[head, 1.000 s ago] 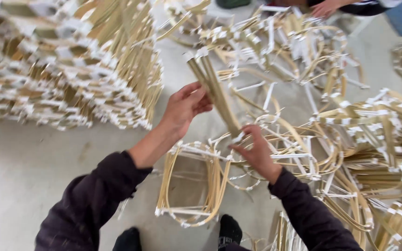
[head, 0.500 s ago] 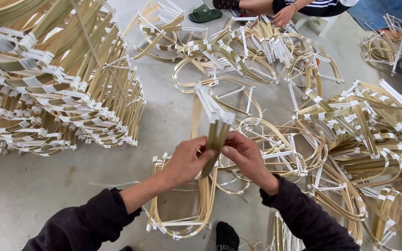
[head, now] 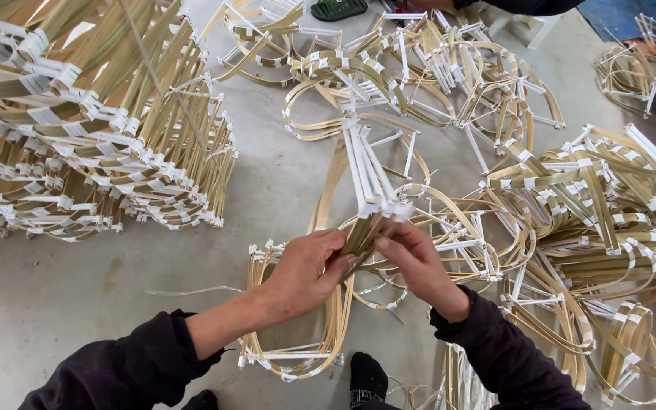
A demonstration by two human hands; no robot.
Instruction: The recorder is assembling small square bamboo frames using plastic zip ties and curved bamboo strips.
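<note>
My left hand [head: 305,269] and my right hand [head: 417,262] meet at the middle of the view, both gripping a bundle of thin bamboo strips [head: 366,182] tipped with white tape. The bundle fans upward and away from my fingers. Below my hands a bent bamboo frame [head: 291,357] with white-taped corners lies on the concrete floor [head: 55,304]. Both arms wear dark sleeves.
A tall stack of taped bamboo frames [head: 85,121] stands at the left. Loose curved frames [head: 419,76] cover the floor ahead, with a further pile of frames [head: 609,212] at the right. A green sandal [head: 339,9] and another person's dark sleeve [head: 510,4] are at the top edge.
My hands came together on the bundle and drew it lower and closer. The view tilted so the far frames and the left stack fill more of the picture.
</note>
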